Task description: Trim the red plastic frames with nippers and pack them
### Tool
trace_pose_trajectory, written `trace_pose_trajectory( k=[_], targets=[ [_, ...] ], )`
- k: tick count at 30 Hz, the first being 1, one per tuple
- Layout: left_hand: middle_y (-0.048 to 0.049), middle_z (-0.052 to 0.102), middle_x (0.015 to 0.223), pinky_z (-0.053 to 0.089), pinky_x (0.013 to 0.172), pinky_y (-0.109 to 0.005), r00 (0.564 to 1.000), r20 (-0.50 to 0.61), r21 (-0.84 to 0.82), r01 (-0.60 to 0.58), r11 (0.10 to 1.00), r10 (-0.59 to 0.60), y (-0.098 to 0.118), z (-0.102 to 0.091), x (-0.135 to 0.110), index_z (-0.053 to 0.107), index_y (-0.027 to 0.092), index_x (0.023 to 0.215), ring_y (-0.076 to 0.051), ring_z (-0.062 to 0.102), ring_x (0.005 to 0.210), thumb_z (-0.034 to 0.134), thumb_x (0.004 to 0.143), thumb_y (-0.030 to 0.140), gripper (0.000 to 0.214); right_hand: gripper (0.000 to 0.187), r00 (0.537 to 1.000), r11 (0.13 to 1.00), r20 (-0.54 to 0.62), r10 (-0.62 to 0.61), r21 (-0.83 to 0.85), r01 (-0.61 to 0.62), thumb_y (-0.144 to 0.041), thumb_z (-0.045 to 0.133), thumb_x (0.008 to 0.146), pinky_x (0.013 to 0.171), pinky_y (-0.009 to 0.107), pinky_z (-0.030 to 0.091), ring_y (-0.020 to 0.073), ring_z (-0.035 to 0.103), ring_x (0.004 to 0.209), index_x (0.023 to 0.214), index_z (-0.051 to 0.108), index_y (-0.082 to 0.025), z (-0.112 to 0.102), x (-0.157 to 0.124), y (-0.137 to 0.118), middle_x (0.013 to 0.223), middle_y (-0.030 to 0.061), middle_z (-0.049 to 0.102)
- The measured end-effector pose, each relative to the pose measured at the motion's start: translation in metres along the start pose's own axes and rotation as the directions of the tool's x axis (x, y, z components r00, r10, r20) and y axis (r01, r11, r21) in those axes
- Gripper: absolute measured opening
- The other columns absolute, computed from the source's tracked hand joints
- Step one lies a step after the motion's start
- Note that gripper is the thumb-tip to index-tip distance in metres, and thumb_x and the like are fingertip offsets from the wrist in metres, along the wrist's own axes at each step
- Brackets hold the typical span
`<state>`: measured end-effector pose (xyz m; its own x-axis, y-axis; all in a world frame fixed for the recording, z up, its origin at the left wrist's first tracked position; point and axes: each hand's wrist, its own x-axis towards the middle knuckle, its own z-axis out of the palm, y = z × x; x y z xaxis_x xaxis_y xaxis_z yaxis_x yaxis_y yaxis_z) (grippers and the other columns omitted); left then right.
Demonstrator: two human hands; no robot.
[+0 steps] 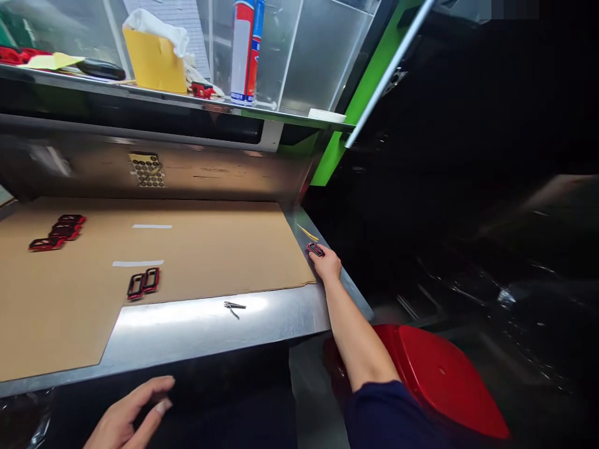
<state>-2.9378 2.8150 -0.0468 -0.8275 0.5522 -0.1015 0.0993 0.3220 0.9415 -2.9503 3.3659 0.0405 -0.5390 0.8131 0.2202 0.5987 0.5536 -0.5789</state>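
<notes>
My right hand (328, 264) reaches to the right end of the metal bench, fingers closed on a small red-and-black rectangular frame (315, 249). Just beyond it lies a thin yellow strip (307, 233). Below the bench's front edge hangs my left hand (133, 411), thumb and fingers apart, with nothing in it. Two similar black-and-red frames (143, 282) rest side by side near the front of the cardboard sheet (224, 249). Several more red-and-black pieces (58, 232) lie grouped at the left. A small pair of nippers (234, 307) sits on bare metal.
A shelf above the bench holds a yellow box (155, 61) with white cloth, spray cans (243, 53) and a black object (102, 68). At lower right stands a red stool (444, 380). White tape strips (152, 226) mark the cardboard. A green post (334, 156) rises at the right.
</notes>
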Motion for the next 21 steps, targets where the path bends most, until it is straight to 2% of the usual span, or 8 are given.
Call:
trace_pose_trajectory(
  k=[4,6,8,9,11,14,18,21],
  targets=[
    [-0.0112,0.073,0.123,0.058,0.099,-0.04,0.984,-0.008,-0.467,0.155,0.871,-0.179,0.047,0.051,0.009,0.068,0.026,0.126,-0.03,0.071,0.111,0.072,0.085,0.045,0.046,0.044,0.961,0.954,0.058,-0.272,0.143,0.262,-0.031,0.068,0.082,0.098,0.035,0.053,0.0231,0.066,0.108,0.125,0.069,-0.021,0.02,-0.096,-0.046,0.121,0.0084,0.068],
    [-0.0153,0.063,0.137,0.06,0.095,-0.042,0.987,-0.018,-0.708,0.1,0.699,-0.159,0.071,0.071,0.021,0.057,0.026,0.139,-0.032,0.067,0.118,0.075,0.082,0.049,0.064,0.041,0.773,0.735,0.003,-0.635,0.313,0.602,-0.027,0.066,0.087,0.099,0.039,0.054,0.0242,0.065,0.111,0.128,0.067,-0.023,0.03,-0.166,-0.071,0.12,0.0095,0.068],
    [-0.0148,0.062,0.138,0.059,0.093,-0.039,0.978,-0.003,-0.849,0.108,0.517,-0.208,0.086,0.082,0.034,0.056,0.025,0.139,-0.028,0.067,0.116,0.075,0.083,0.049,0.064,0.047,0.572,0.525,-0.003,-0.82,0.394,0.755,-0.016,0.062,0.089,0.096,0.04,0.057,0.0238,0.065,0.111,0.135,0.062,-0.025,0.036,-0.23,-0.092,0.121,0.0095,0.068],
    [-0.0128,0.064,0.134,0.058,0.093,-0.035,0.964,-0.02,-0.892,0.102,0.44,-0.264,0.091,0.084,0.039,0.059,0.024,0.135,-0.025,0.067,0.114,0.075,0.083,0.047,0.058,0.052,0.519,0.47,-0.007,-0.854,0.417,0.778,-0.015,0.064,0.088,0.096,0.042,0.057,0.0254,0.064,0.112,0.138,0.059,-0.025,0.037,-0.256,-0.1,0.121,0.0104,0.068],
    [-0.0084,0.07,0.118,0.057,0.091,-0.027,0.92,-0.036,-0.934,0.107,0.34,-0.39,0.094,0.082,0.044,0.067,0.021,0.119,-0.018,0.068,0.106,0.078,0.082,0.042,0.043,0.064,0.468,0.408,-0.002,-0.884,0.486,0.773,-0.014,0.067,0.084,0.097,0.046,0.057,0.0284,0.062,0.118,0.146,0.05,-0.021,0.036,-0.291,-0.109,0.128,0.0136,0.065],
    [-0.0036,0.07,0.092,0.057,0.07,-0.023,0.876,0.056,-0.924,0.227,0.308,-0.479,0.092,0.071,0.038,0.068,0.017,0.106,-0.013,0.067,0.077,0.081,0.079,0.037,0.036,0.076,0.453,0.373,0.076,-0.888,0.695,0.615,-0.016,0.066,0.082,0.101,0.047,0.056,0.028,0.061,0.122,0.152,0.039,-0.019,0.03,-0.307,-0.106,0.135,0.0149,0.062],
    [-0.0048,0.069,0.083,0.051,0.051,-0.022,0.862,0.154,-0.855,0.361,0.371,-0.483,0.088,0.061,0.022,0.063,0.015,0.115,-0.014,0.063,0.063,0.079,0.078,0.047,0.051,0.081,0.524,0.506,0.286,-0.802,0.792,0.342,-0.019,0.07,0.082,0.103,0.044,0.055,0.0262,0.059,0.127,0.155,0.034,-0.026,0.018,-0.297,-0.089,0.142,0.0119,0.057],
    [-0.0071,0.07,0.086,0.048,0.05,-0.019,0.863,0.234,-0.781,0.442,0.442,-0.448,0.087,0.059,0.014,0.061,0.016,0.119,-0.016,0.066,0.07,0.078,0.078,0.051,0.057,0.094,0.453,0.62,0.505,-0.735,0.771,0.147,-0.035,0.083,0.076,0.108,0.047,0.052,0.0298,0.053,0.134,0.155,0.034,-0.026,0.016,-0.291,-0.082,0.151,0.0141,0.048]
  ],
)
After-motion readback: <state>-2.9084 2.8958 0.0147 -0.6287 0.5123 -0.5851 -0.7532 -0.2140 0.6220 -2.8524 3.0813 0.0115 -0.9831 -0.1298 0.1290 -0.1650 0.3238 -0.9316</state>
